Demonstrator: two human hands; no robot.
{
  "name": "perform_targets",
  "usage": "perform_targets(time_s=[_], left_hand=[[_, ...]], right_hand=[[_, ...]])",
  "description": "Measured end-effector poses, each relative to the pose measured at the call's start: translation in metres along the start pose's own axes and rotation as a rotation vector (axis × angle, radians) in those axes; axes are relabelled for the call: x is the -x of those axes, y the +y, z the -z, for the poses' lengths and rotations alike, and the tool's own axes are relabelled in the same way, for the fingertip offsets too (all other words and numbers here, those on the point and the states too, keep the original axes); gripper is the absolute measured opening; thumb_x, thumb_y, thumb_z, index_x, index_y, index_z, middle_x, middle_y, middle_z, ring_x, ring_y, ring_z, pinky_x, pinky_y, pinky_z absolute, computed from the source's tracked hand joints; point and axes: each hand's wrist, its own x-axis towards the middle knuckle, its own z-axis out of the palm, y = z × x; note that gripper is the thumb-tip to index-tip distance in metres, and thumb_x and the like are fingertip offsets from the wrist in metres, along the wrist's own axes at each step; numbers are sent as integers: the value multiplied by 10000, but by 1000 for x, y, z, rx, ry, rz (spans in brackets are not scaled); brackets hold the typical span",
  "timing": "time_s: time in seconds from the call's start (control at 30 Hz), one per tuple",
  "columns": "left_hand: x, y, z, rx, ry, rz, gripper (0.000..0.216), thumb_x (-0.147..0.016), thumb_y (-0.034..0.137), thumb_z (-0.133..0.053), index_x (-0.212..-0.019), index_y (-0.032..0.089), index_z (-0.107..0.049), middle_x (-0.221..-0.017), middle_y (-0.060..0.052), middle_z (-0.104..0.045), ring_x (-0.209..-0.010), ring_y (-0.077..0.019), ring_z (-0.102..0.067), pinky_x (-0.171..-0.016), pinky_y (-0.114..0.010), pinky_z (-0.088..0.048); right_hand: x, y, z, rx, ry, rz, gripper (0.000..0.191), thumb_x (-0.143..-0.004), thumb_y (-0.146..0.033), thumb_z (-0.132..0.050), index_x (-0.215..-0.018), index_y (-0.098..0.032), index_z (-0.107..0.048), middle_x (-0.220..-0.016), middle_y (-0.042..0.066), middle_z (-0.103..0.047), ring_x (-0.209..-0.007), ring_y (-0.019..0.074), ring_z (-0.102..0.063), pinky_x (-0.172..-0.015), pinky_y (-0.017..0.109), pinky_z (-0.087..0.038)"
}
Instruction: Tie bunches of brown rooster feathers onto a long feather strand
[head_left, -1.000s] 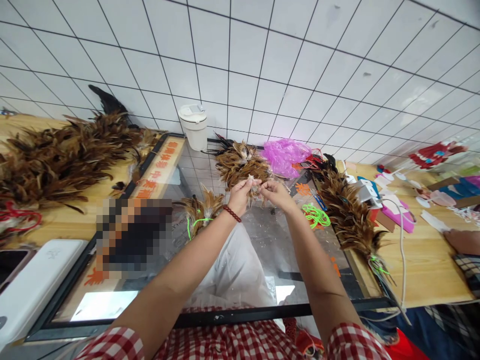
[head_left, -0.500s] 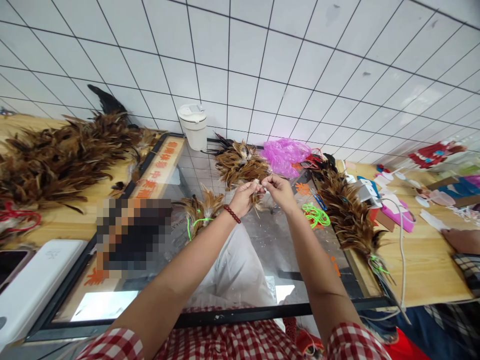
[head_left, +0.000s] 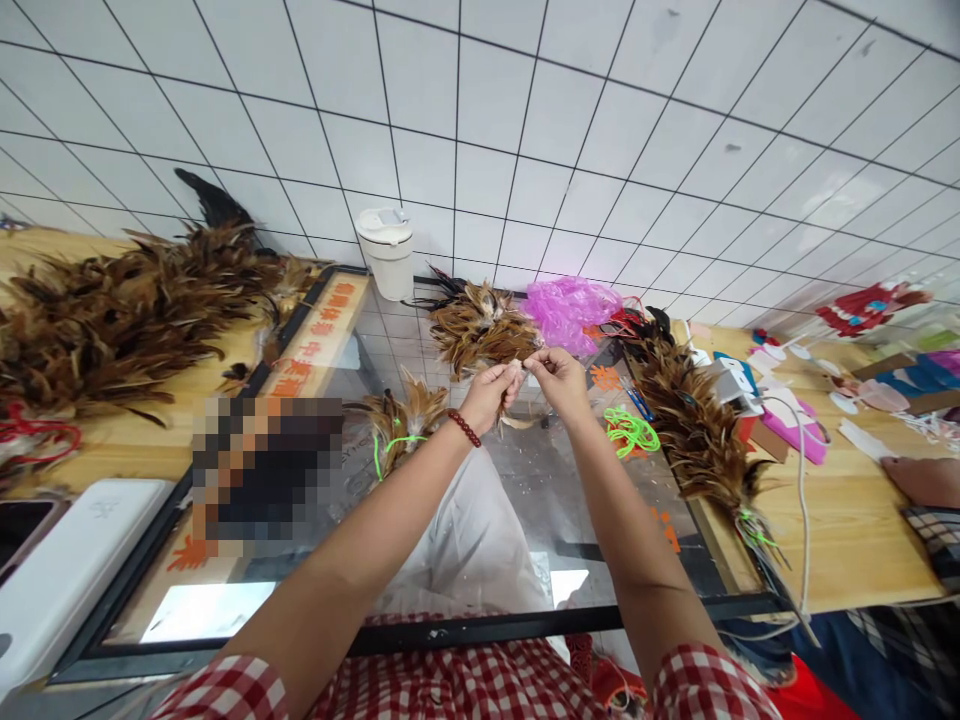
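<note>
Over the glass tabletop [head_left: 570, 500], my left hand [head_left: 489, 393] is closed in a pinch on a small feather [head_left: 517, 423], whose pale end hangs below the fingers. My right hand [head_left: 561, 382] pinches at the feather's upper end, its fingertips close against the left ones. The exact grip point is too small to make out. Just beyond my hands lies a brown feather bundle [head_left: 480, 325]. Left of my left wrist sits a smaller feather bunch [head_left: 405, 412] with green cord about it. Bits of pale fluff are scattered on the glass.
A white lidded cup [head_left: 386, 255] stands by the tiled wall, and a pink plastic bag [head_left: 571, 312] lies right of it. Long feather bundles flank both sides. Green cord [head_left: 631, 432] lies at right, a white power bank [head_left: 90, 570] at left. Another person's hand [head_left: 926, 480] rests far right.
My hands have shifted only slightly, the fingertips still together. The hanging feather beneath my left hand now sits at a different angle. The things around have not moved.
</note>
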Motion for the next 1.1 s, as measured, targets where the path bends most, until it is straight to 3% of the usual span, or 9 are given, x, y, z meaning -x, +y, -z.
perform_targets(time_s=[0.07, 0.17, 0.27, 0.33, 0.43, 0.6, 0.73, 0.9, 1.1], left_hand=[[-1, 1, 0, 64, 25, -21, 434, -648, 505, -763, -681, 133, -542, -498, 67, -409, -420, -25, -362, -400, -161, -268], [-2, 4, 1, 117, 71, -55, 423, -666, 499, -754, -688, 142, -528, -505, 73, -394, -422, -22, -347, -404, -158, -263], [-3, 5, 2, 147, 117, -67, 401, -698, 482, -736, -689, 146, -517, -506, 74, -383, -417, -20, -333, -402, -157, -257], [-3, 6, 2, 167, 151, -80, 384, -713, 464, -731, -689, 147, -515, -507, 72, -383, -416, -20, -330, -399, -155, -248], [-5, 6, 4, 192, 208, -109, 366, -726, 446, -725, -690, 147, -517, -510, 71, -387, -414, -20, -329, -393, -156, -241], [-7, 1, 4, 116, 264, -126, 371, -724, 466, -716, -678, 143, -539, -508, 65, -413, -400, -25, -344, -383, -167, -248], [-8, -6, 2, 24, 272, -154, 385, -688, 490, -733, -681, 136, -584, -559, 31, -514, -458, -49, -445, -430, -186, -344], [-10, -12, 1, 83, 260, -210, 371, -652, 460, -770, -632, 132, -599, -570, 30, -540, -520, -53, -470, -503, -192, -391], [-8, -9, 0, 94, 255, -153, 341, -625, 429, -795, -721, 128, -666, -668, 2, -625, -606, -73, -538, -590, -206, -439]], right_hand=[[1, 0, 5, 93, -186, -43, 176, -730, -316, -644, -790, -161, -703, -747, 29, -651, -649, 130, -523, -631, 255, -412], [5, -3, 8, 142, -685, -79, 289, -621, -328, -736, -845, -149, -713, -710, -6, -638, -622, 116, -515, -589, 227, -387], [10, -9, 5, 287, -842, -94, 191, -604, -256, -726, -756, -141, -708, -647, -19, -616, -610, 110, -513, -569, 218, -357], [11, -13, 4, 394, -852, -117, 62, -607, -160, -655, -657, -139, -686, -576, -20, -592, -564, 104, -497, -542, 221, -334], [9, -16, 13, 303, -804, -165, 97, -615, -131, -564, -637, -143, -658, -541, -17, -589, -522, 101, -491, -522, 220, -338], [2, -14, 23, -72, -464, -231, 123, -642, -283, -588, -648, -160, -598, -571, -21, -582, -513, 95, -482, -526, 226, -364], [3, -18, 5, -207, -253, -251, 140, -606, -302, -615, -616, -166, -582, -574, -16, -586, -519, 93, -490, -534, 230, -382], [8, -23, -18, -313, -199, -302, 224, -600, -366, -680, -608, -165, -583, -540, -14, -584, -498, 90, -494, -508, 220, -390], [8, -17, -21, -308, -172, -355, 375, -574, -505, -740, -607, -165, -586, -522, -5, -592, -474, 95, -495, -487, 223, -383]])
